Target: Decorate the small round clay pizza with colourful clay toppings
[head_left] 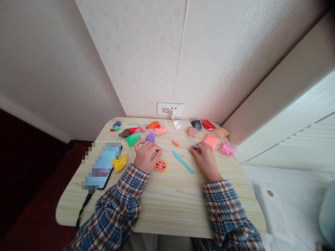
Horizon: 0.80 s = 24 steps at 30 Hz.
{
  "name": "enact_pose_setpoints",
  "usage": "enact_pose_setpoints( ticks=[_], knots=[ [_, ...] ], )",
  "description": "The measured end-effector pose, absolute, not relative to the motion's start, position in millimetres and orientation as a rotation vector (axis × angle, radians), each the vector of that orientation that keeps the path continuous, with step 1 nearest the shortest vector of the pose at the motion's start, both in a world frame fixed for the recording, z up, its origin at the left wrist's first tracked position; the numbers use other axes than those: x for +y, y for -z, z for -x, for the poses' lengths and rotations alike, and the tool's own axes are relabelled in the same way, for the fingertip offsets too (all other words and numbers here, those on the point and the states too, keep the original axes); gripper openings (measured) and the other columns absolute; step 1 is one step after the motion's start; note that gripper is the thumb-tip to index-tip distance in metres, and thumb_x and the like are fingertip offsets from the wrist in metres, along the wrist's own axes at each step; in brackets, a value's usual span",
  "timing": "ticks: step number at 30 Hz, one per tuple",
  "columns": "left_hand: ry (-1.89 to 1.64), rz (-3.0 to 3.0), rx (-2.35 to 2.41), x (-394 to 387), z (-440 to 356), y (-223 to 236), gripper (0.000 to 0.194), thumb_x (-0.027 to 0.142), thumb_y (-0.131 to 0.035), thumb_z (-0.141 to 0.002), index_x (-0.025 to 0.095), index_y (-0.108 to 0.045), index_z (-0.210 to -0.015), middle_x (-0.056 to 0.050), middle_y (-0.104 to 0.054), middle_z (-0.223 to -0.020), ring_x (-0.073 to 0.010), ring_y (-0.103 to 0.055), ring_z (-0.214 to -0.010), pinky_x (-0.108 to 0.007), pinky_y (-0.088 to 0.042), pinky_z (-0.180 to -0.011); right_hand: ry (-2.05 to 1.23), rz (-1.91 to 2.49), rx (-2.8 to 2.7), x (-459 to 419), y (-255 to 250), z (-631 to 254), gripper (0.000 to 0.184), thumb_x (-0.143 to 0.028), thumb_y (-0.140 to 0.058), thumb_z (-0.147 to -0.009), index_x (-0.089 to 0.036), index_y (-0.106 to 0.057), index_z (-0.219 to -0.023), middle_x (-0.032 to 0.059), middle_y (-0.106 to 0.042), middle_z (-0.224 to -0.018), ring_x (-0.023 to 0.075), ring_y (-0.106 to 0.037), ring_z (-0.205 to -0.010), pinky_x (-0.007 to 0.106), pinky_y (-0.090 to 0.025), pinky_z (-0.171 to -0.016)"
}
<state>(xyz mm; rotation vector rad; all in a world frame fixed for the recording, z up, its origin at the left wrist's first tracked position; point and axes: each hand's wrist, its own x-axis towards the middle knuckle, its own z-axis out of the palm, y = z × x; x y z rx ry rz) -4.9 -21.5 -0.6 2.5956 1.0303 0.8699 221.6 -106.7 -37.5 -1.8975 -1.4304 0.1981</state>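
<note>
My left hand is curled just above and left of a round clay disc with a yellow rim and a pink and red pattern. Its thumb and index finger meet in a pinch; what they hold, if anything, is too small to tell. Between the fingers of my right hand is a thin light-blue clay tool, its tip pointing up and left. A light-blue plastic knife lies flat between the hands. Behind it rests a small orange lump of clay.
Bags of green, purple, yellow and salmon clay lie around the hands, with several more behind. A phone with a cable is at the left. A wall socket with a plug is behind the wooden table.
</note>
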Motion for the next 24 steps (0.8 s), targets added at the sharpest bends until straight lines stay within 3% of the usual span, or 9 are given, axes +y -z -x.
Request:
enact_pose_setpoints(
  ticks=[6, 12, 18, 24],
  knots=[
    [-0.858, -2.591, 1.04, -21.2, 4.8, 1.4, 0.013, 0.021, -0.055, -0.082, 0.02, -0.061, -0.071, 0.001, -0.068, -0.077, -0.0188, -0.06, -0.084, -0.043, -0.026, -0.09, -0.155, 1.961, -1.462, -104.5, 37.9, -222.0, 0.014, -0.025, -0.052, -0.08, -0.018, -0.055, -0.069, 0.005, -0.055, -0.075, 0.0189, -0.051, -0.07, 0.031, -0.038, -0.063],
    [-0.841, -2.599, 1.009, -22.1, 3.9, 1.4, 0.011, 0.02, -0.056, -0.082, 0.02, -0.061, -0.072, 0.001, -0.067, -0.076, -0.0181, -0.06, -0.083, -0.042, -0.026, -0.09, -0.138, 1.967, -1.569, -105.4, 39.9, -218.4, 0.011, -0.024, -0.045, -0.084, -0.019, -0.052, -0.079, 0.0077, -0.054, -0.083, 0.0202, -0.05, -0.075, 0.032, -0.039, -0.066],
    [-0.885, -2.598, 1.015, -23.2, 4.6, -0.9, 0.012, 0.022, -0.055, -0.083, 0.02, -0.061, -0.073, 0.001, -0.068, -0.079, -0.018, -0.06, -0.084, -0.041, -0.027, -0.09, -0.286, 1.755, -1.502, -104.5, 33.8, -204.1, 0.01, -0.026, -0.041, -0.086, -0.02, -0.046, -0.079, 0.0062, -0.052, -0.081, 0.0189, -0.049, -0.073, 0.032, -0.04, -0.069],
    [-0.868, -2.589, 1.044, -22.6, 5.8, -0.9, 0.012, 0.022, -0.055, -0.083, 0.02, -0.062, -0.072, 0.001, -0.068, -0.079, -0.0181, -0.059, -0.085, -0.042, -0.026, -0.09, -0.395, 1.756, -1.33, -106.2, 27.7, -202.3, 0.01, -0.029, -0.039, -0.085, -0.021, -0.045, -0.081, 0.0013, -0.052, -0.071, 0.0166, -0.048, -0.066, 0.029, -0.038, -0.061]
  ],
)
